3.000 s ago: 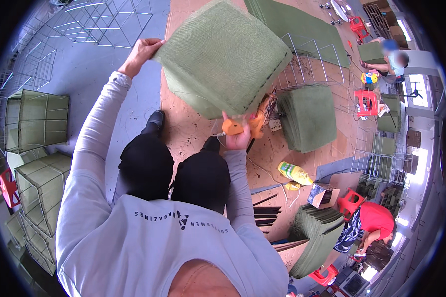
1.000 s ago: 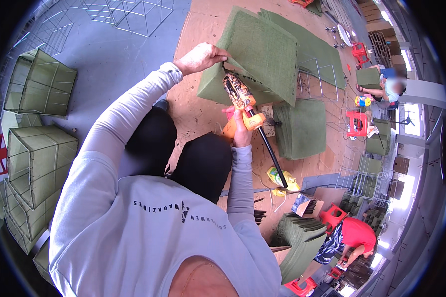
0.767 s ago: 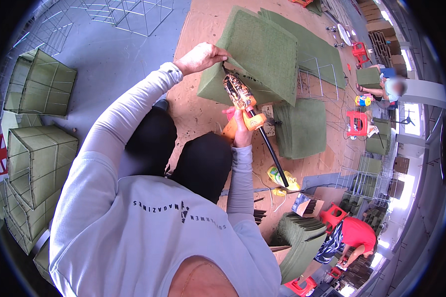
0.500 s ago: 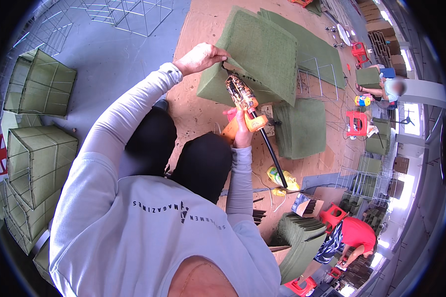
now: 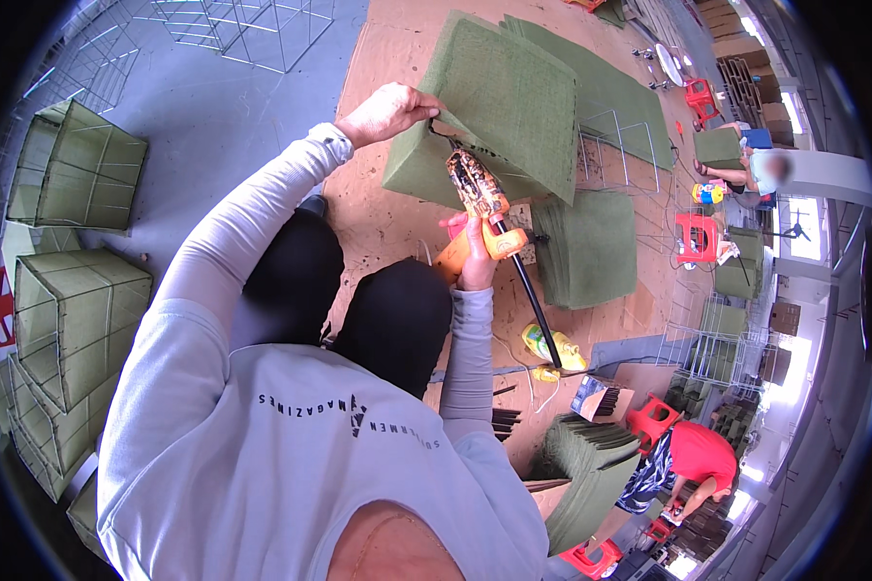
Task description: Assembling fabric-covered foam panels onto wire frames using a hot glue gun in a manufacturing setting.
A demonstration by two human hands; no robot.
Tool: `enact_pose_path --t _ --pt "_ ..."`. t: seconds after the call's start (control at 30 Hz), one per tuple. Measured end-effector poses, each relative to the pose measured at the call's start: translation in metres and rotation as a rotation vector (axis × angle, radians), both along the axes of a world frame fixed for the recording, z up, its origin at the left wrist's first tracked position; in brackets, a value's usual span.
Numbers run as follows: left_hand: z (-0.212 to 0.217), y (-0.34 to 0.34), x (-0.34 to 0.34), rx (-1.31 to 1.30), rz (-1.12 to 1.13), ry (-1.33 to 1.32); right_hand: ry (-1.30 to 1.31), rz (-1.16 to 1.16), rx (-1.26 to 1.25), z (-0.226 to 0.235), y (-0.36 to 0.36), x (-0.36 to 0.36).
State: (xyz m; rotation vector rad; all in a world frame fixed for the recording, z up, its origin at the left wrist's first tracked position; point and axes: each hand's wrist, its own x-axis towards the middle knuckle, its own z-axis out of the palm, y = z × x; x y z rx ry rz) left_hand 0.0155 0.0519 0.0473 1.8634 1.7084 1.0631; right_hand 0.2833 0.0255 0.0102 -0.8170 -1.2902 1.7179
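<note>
My left hand (image 5: 389, 114) is closed in a pinch on the near left edge of a green felt panel (image 5: 509, 102), part of a box-like green piece standing on the floor in front of my knees. In my right hand (image 5: 476, 258) is an orange hot glue gun (image 5: 480, 208), its front crusted with dark and yellowish residue. A long black glue stick (image 5: 538, 310) runs out of its back. The nozzle points at the panel's edge, just short of my left fingertips. Dark glue marks show along that edge.
Flat green felt sheets (image 5: 591, 252) lie right of the box, with a wire frame (image 5: 620, 145) beyond. Green-covered wire boxes (image 5: 82, 320) stand at left. A yellow bottle (image 5: 557, 347) lies near the glue stick's end. Two people work at right, among red stools (image 5: 696, 238).
The glue gun's nozzle has drawn back slightly, down and to the right, away from my left fingertips. My left hand keeps its pinch on the felt edge, shifted very slightly left.
</note>
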Motion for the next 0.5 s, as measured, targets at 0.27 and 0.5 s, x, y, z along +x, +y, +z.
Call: enact_pose_path --t 0.27,0.5 --pt "-0.0056 0.0022 -0.0009 0.004 -0.005 0.003 0.034 -0.054 -0.012 0.0051 -0.0020 0.0023" --pt "-0.0057 0.0027 -0.0007 0.003 0.003 0.005 0.032 -0.077 -0.009 0.0023 -0.0002 0.0077"
